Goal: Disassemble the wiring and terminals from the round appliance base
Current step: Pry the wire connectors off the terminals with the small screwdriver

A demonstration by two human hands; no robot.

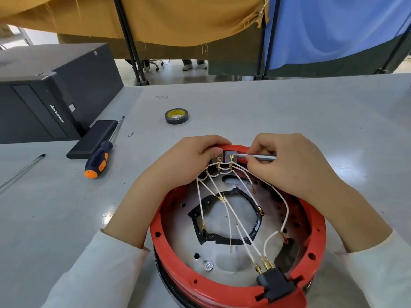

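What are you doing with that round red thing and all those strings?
A person is taking the white wires out of a round red appliance base on a grey table. The left hand grips the far rim beside the brass terminals. The right hand holds a thin silver tool, its tip at those terminals. Most wires look still attached.

A grey counter (pixel 289 107) carries a black computer tower (pixel 51 85) at its far left. Just beside the tower lies a flat black box (pixel 93 138), with a blue-and-orange-handled screwdriver (pixel 100 158) resting against it. A roll of black tape (pixel 176 116) lies further along, and a small bit (pixel 130 134) sits between them.
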